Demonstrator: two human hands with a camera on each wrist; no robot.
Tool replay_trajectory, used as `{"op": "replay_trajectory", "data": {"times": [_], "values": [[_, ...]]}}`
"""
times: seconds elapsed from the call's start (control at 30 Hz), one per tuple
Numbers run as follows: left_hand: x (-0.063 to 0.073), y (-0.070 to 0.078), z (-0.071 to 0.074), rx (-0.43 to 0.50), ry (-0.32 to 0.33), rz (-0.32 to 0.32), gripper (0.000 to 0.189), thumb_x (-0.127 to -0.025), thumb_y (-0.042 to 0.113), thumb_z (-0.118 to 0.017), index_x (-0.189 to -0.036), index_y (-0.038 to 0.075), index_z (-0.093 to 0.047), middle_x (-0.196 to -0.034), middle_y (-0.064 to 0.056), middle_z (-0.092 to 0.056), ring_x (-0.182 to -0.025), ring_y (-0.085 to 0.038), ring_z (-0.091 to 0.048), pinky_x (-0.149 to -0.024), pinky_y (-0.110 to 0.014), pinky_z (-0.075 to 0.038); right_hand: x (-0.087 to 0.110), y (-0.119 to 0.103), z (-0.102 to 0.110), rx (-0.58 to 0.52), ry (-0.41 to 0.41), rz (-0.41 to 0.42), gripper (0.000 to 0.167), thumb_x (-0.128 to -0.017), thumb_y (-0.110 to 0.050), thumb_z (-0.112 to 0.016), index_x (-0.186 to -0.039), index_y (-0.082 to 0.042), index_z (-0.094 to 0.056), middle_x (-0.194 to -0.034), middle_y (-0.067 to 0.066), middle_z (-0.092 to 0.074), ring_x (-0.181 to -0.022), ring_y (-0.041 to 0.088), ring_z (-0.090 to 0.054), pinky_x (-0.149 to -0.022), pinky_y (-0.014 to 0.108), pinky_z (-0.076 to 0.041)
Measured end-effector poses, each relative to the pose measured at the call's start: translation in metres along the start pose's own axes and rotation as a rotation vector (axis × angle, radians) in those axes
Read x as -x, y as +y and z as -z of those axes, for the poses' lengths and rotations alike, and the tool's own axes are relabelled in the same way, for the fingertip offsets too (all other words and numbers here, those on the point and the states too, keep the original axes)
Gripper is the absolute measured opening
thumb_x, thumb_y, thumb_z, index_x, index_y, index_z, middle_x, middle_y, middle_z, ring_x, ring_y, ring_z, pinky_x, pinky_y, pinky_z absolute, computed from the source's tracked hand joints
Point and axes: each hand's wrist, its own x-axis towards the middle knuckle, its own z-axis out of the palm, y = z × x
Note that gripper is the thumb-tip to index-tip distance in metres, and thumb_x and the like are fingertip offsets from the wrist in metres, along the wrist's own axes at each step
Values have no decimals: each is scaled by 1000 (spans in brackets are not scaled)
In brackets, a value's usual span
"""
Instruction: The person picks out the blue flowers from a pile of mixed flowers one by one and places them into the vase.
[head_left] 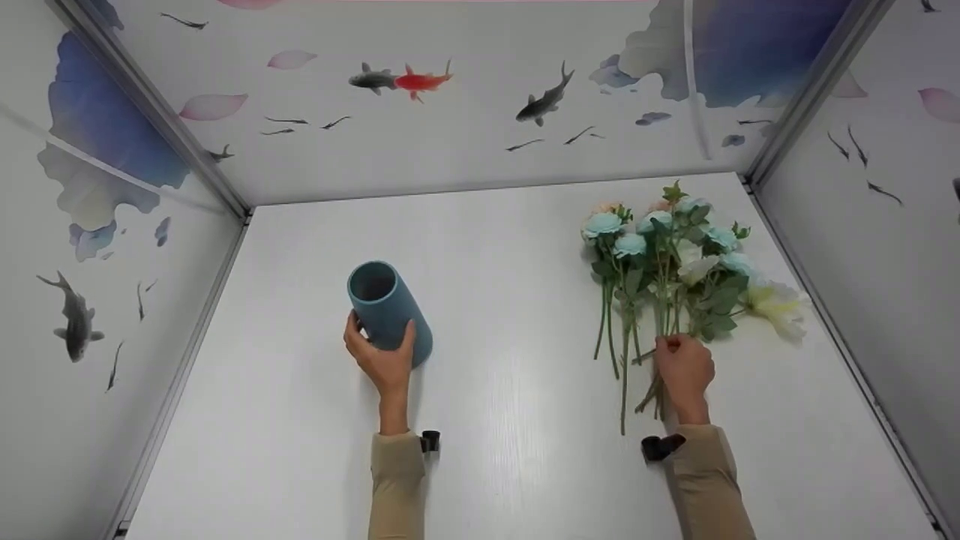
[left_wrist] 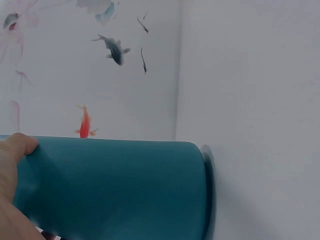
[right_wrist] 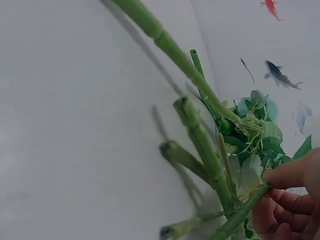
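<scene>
A blue-green vase (head_left: pixel 394 315) stands left of the middle of the white table, its round mouth facing up. My left hand (head_left: pixel 384 366) grips its side, thumb on the right and fingers curving around the left. In the left wrist view the vase's smooth wall (left_wrist: pixel 120 185) runs down to its base beside the table surface. On the right, my right hand (head_left: pixel 684 373) pinches a green flower stem (right_wrist: pixel 246 212) between thumb and fingers. Artificial flowers lie beyond this hand, with light-blue blooms (head_left: pixel 603 224), leaves and a white-yellow bloom (head_left: pixel 777 307).
Loose flower stems (head_left: pixel 624 382) spread to the left of the right hand. White panels with painted fish (head_left: pixel 544 101) wall the table (head_left: pixel 510 360) at the back and both sides, with metal corner posts (head_left: pixel 802 90). Dark wrist cameras (head_left: pixel 661 448) sit at the sleeves.
</scene>
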Motion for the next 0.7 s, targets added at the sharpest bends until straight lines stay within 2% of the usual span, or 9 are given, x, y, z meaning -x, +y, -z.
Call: {"op": "replay_trajectory", "data": {"times": [0.33, 0.7], "values": [[0, 0, 0, -9, -1, 3, 83, -67, 14, -83, -134, -5, -36, -132, -22, -40, -120, -32, -40, -97, -51, -37, -1, 2, -4, -80, 69, 73, 15, -85, -6, -65, -81, 7, -68, -71, 22, -63, -62, 35, -58, -61, 50, -43], [0, -1, 0, 9, 2, 6, 83, -67, 12, -83, -134, -4, -36, -132, -21, -40, -119, -32, -40, -95, -52, -38, -2, -4, -5, -135, 116, 50, 14, -85, -6, -65, -79, 7, -66, -67, 20, -61, -61, 35, -56, -62, 46, -41]]}}
